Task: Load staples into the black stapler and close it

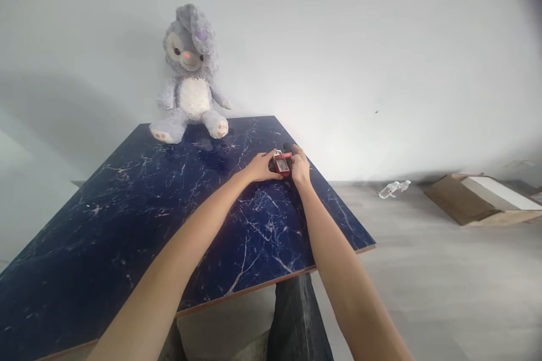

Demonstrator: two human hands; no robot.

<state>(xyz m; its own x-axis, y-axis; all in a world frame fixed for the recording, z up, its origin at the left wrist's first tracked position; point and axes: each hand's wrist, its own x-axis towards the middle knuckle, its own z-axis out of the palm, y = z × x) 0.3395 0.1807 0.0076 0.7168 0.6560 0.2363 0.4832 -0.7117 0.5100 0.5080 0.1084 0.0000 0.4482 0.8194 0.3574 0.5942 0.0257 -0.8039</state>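
Note:
A small red box (282,166) with a pale, printed-looking patch rests on the blue marbled table (139,208). Its upper part, a red flap-like strip, appears lifted; I cannot make out what is inside. Around its left side my left hand (259,168) is closed, thumb at the near edge and fingers at the far one. On the right side my right hand (300,166) is closed against the box, its fingertips near the red flap and partly hidden. A dark object (288,147) lies just behind the box, too small and covered to name.
A grey plush toy (195,98) sits at the table's back edge against the white wall. On the floor to the right are clear plastic bottles (388,189) and an opened cardboard box (459,200). The table's right edge runs close beside my right arm.

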